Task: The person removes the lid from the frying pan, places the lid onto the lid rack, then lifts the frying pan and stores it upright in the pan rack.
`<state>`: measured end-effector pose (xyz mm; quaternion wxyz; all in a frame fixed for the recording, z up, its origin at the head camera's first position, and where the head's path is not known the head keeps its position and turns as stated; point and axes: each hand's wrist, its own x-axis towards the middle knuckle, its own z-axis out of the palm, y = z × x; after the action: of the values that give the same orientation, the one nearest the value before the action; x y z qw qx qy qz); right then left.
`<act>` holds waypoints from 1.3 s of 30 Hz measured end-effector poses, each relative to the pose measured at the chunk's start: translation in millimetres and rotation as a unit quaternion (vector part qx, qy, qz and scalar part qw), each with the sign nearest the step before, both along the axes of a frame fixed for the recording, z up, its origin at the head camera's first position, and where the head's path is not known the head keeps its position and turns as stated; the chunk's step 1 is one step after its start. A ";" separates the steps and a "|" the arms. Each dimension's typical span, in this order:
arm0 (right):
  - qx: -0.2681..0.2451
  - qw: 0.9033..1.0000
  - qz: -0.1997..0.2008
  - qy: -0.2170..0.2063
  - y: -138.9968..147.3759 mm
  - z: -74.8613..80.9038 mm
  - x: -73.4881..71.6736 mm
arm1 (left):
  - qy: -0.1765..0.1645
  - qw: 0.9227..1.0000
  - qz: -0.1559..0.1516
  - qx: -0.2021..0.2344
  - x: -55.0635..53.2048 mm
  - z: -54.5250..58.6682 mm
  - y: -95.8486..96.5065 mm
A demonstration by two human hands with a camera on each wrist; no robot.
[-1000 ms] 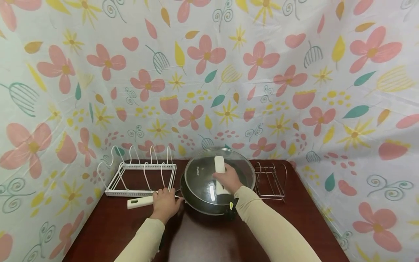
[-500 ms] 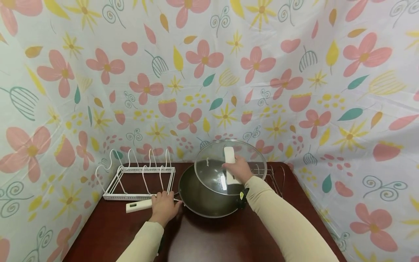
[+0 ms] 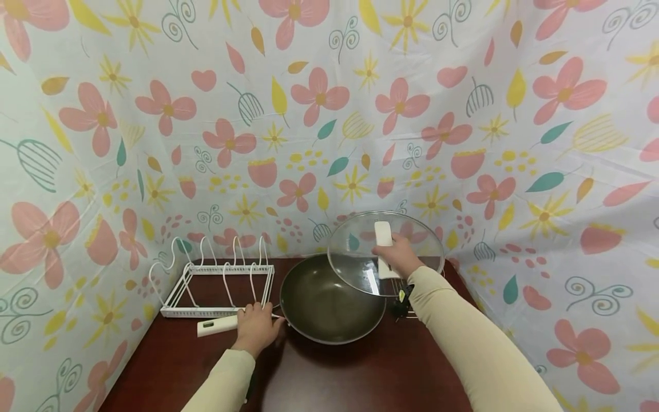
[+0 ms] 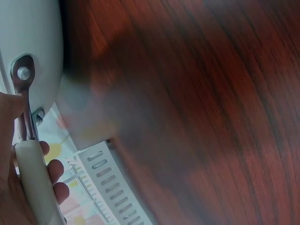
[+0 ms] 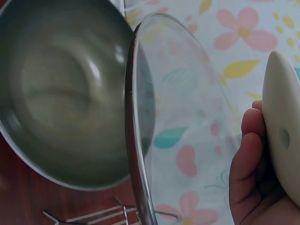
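Observation:
A dark-lined wok (image 3: 329,309) stands uncovered on the brown table, its inside bare. My left hand (image 3: 256,329) grips its cream handle (image 3: 217,325); in the left wrist view the fingers curl round that handle (image 4: 35,183) near the metal bracket (image 4: 24,84). My right hand (image 3: 400,256) holds a clear glass lid (image 3: 355,252) by its cream grip (image 3: 383,237). The lid is raised and tilted, overlapping the wok's right rim in the head view. In the right wrist view the lid's metal edge (image 5: 132,108) stands beside the wok (image 5: 56,93).
A white wire rack (image 3: 206,312) with upright loops stands to the left, just behind the wok handle. On the right, a small metal wire rack (image 3: 411,313) is mostly hidden behind the lid and right arm. Flowered cloth (image 3: 309,143) hangs around the table's (image 3: 329,377) back and sides.
My right hand has lifted the lid off the wok and carried it up and to the right, uncovering the wok's inside. The left hand keeps its grip on the handle.

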<state>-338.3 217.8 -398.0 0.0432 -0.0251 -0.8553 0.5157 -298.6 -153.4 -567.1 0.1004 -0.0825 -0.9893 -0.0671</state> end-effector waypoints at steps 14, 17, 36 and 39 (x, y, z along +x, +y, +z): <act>0.040 0.999 -0.007 -0.004 39.6 5.4 7.9 | 0.000 1.000 -0.011 -0.012 3.2 4.2 -17.9; 0.051 0.999 -0.012 -0.001 48.2 5.9 8.9 | -0.002 1.000 -0.009 -0.013 3.7 5.3 -23.2; 0.044 0.999 -0.012 -0.001 96.5 9.4 18.7 | 0.029 0.999 -0.006 -0.021 16.0 11.9 -46.4; 0.056 0.998 -0.012 0.004 102.7 11.9 21.2 | 0.029 0.999 -0.007 -0.022 16.9 13.3 -46.0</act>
<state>-317.0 320.5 -386.1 0.0544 -0.0303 -0.8825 0.4661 -281.6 -199.4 -553.8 0.1269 -0.0939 -0.9865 -0.0440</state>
